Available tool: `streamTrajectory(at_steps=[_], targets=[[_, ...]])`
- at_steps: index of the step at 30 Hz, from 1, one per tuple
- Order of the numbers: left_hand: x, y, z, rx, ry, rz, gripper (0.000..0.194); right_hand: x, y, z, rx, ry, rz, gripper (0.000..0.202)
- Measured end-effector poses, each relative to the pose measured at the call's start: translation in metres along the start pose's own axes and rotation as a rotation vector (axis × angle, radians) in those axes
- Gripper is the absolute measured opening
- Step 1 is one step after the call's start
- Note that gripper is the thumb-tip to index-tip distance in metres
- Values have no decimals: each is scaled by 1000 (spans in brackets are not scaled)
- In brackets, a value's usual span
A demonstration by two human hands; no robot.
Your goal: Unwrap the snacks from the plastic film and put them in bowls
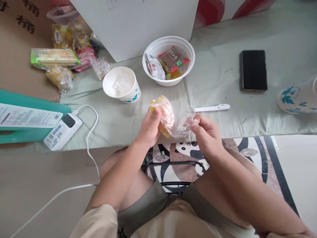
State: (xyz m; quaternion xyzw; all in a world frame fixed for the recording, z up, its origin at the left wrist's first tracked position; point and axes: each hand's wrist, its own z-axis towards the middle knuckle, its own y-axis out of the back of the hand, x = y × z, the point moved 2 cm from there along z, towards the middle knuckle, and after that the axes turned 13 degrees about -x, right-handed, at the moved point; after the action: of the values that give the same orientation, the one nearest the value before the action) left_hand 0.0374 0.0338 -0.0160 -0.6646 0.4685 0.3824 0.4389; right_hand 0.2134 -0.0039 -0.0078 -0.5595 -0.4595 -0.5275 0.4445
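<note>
Wrapped in clear plastic, a yellow and pinkish packet (165,114) is gripped by my left hand (151,127), whose thumb presses on its left side. My right hand (206,132) pinches the twisted clear end of the same wrapper (183,126), just above the table's front edge. A paper cup (132,92) with blue leaf marks stands up and to the left of the packet, with clear plastic inside. Behind my hands, a white bowl (168,79) holds several small packets. A white capped stick (211,108) lies beyond my right hand.
A black phone (253,70) and another leaf-patterned cup (297,97) are on the right. At the left are a white power bank (63,131) with a cable, a green container (29,115) and several snack packets (54,57). A white box (143,26) stands behind.
</note>
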Motion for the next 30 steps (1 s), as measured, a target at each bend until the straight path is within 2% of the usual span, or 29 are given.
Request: streamTrajectory(at_steps=[2,4,6,8,9,10,13,14,15,18,21,27,30], targets=[[-8,11,7,-117,-55,-88,69,-4,-6,3,-45,-34,7,25],[-18,19,13,-191,-116,-133,65,-7,-14,5,31,-91,-41,24],[-26,25,15,-230,-124,-139,63,-7,-21,4,282,-139,-106,27],[-29,29,16,-250,-85,-141,65,-4,-23,1,554,-123,-149,34],[-29,30,16,-250,-58,-144,66,-1,-21,2,601,-79,-167,38],[-28,30,16,-243,-32,-147,67,1,-16,4,548,-13,-186,41],[-18,27,14,-174,28,-120,67,6,1,13,113,197,-193,38],[-14,25,13,-142,32,-97,66,5,3,15,35,235,-177,35],[-10,22,12,-106,27,-66,65,3,2,15,32,251,-162,33],[-4,10,3,31,3,43,69,-5,-9,11,195,205,-168,36],[-3,-2,-5,159,39,133,72,-12,-17,8,218,105,-158,31],[-7,-4,-5,190,73,230,69,-19,-11,9,282,-91,38,41],[-9,1,-1,242,182,240,64,-17,-6,11,301,-112,103,44]])
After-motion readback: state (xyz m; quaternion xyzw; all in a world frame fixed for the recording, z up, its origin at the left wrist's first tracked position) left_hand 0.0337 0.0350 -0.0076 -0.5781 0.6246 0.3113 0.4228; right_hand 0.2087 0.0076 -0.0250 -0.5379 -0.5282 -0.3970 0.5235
